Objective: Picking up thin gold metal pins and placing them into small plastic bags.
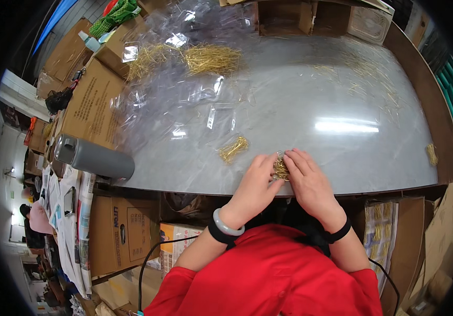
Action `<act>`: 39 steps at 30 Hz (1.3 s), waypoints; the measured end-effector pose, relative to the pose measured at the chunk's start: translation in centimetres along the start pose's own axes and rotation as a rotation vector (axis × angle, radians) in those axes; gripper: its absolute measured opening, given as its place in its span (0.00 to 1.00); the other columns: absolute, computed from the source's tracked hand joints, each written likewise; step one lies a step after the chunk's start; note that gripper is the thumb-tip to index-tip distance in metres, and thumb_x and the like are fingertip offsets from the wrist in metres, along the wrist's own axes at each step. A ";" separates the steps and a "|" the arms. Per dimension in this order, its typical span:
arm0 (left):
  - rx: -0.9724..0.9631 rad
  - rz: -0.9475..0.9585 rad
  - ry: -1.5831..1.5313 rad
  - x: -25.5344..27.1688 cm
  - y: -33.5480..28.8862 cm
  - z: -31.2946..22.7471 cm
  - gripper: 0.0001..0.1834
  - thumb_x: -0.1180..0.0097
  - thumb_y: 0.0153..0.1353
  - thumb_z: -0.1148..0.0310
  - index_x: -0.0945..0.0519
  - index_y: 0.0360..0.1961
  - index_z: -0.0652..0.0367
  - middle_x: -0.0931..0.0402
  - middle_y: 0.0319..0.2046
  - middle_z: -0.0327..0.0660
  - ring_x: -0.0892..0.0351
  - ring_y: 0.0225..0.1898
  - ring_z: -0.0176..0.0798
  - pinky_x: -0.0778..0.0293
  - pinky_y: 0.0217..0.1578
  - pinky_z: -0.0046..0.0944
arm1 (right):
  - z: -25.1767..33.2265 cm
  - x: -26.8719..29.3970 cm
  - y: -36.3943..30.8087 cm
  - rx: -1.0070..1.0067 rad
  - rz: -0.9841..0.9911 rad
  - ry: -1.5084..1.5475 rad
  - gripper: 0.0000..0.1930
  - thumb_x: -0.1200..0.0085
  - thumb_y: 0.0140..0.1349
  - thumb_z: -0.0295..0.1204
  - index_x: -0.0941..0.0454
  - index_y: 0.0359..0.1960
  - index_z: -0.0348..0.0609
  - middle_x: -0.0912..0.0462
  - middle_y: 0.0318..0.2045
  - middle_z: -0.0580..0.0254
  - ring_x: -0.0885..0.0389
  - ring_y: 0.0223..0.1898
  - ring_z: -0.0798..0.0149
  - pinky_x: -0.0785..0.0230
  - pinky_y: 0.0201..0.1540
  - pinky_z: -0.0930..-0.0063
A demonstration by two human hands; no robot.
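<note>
Near the front edge of the grey table (pixel 289 105), both my hands close in on a small bundle of thin gold wire pieces (pixel 281 169). My left hand (pixel 254 181) grips it from the left, its thumb and fingers curled against the wires. From the other side my right hand (pixel 309 181) presses on the bundle, fingers together and bent over it. A second gold wire bundle (pixel 233 149) lies just beyond my left hand. Past that is a clear plastic box or sleeve (pixel 221 117). The wire ends under my fingers are partly hidden.
A heap of clear plastic packages (pixel 158 110) covers the table's left side, with a gold wire pile (pixel 212 59) behind. A grey bottle (pixel 102 159) lies at the left edge. Loose wires (pixel 368 71) scatter far right; another bundle (pixel 431 155) sits by the cardboard rim (pixel 437 100).
</note>
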State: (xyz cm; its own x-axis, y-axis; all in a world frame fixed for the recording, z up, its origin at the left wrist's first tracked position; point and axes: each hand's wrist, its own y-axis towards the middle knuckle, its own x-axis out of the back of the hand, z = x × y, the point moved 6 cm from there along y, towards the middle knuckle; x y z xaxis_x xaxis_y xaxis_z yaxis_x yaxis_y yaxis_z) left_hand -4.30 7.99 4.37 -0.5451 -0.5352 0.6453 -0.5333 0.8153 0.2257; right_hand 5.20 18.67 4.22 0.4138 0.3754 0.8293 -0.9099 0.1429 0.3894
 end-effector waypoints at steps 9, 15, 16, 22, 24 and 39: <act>0.688 -0.386 -0.504 8.0 -5.7 8.3 0.16 0.42 0.72 0.64 0.20 0.45 0.70 0.22 0.28 0.43 0.20 0.22 0.31 0.24 0.20 0.29 | 0.2 0.2 -0.2 -0.041 0.018 0.015 0.23 0.46 0.66 0.23 0.28 0.62 0.30 0.27 0.63 0.47 0.30 0.67 0.44 0.35 0.69 0.57; 0.732 -0.246 -0.433 6.7 -3.1 8.3 0.15 0.40 0.71 0.64 0.21 0.42 0.70 0.21 0.31 0.45 0.21 0.22 0.31 0.26 0.18 0.29 | 0.2 0.2 0.1 -0.049 0.006 -0.061 0.23 0.43 0.64 0.24 0.28 0.61 0.30 0.27 0.63 0.48 0.31 0.68 0.44 0.36 0.70 0.57; 0.731 -0.242 -0.440 6.6 -3.2 8.3 0.15 0.40 0.71 0.64 0.21 0.42 0.70 0.21 0.31 0.45 0.21 0.22 0.31 0.26 0.18 0.29 | 0.3 0.1 0.2 -0.040 0.025 -0.050 0.23 0.43 0.64 0.24 0.28 0.61 0.30 0.27 0.63 0.48 0.31 0.68 0.44 0.36 0.70 0.57; 0.573 -0.309 -0.591 6.5 -7.2 7.8 0.10 0.45 0.73 0.69 0.23 0.40 0.68 0.20 0.34 0.45 0.16 0.31 0.35 0.16 0.32 0.32 | 0.3 0.0 0.3 -0.032 0.045 -0.038 0.24 0.43 0.64 0.24 0.28 0.62 0.32 0.25 0.61 0.50 0.31 0.68 0.47 0.39 0.73 0.54; 0.591 -0.274 -0.813 6.5 -8.9 6.4 0.07 0.49 0.74 0.73 0.24 0.41 0.67 0.20 0.36 0.46 0.14 0.39 0.39 0.14 0.42 0.36 | 0.3 0.1 0.2 -0.044 0.030 -0.035 0.24 0.44 0.64 0.24 0.28 0.63 0.34 0.24 0.61 0.51 0.30 0.68 0.48 0.40 0.73 0.54; 0.806 0.214 -1.256 -2.4 -13.6 6.9 0.04 0.50 0.76 0.75 0.26 0.43 0.64 0.20 0.47 0.45 0.17 0.52 0.39 0.18 0.57 0.47 | 0.7 -0.2 0.4 0.060 0.079 0.015 0.25 0.49 0.63 0.18 0.27 0.63 0.42 0.22 0.59 0.55 0.28 0.66 0.50 0.39 0.72 0.51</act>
State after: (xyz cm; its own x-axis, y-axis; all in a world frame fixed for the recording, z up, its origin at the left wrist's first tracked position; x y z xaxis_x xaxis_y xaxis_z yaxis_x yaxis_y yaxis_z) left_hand -0.21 -3.29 -5.26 -0.6171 -0.6011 -0.5077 -0.3489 0.7874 -0.5082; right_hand 4.78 17.98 4.49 0.3398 0.3970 0.8526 -0.9363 0.0570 0.3466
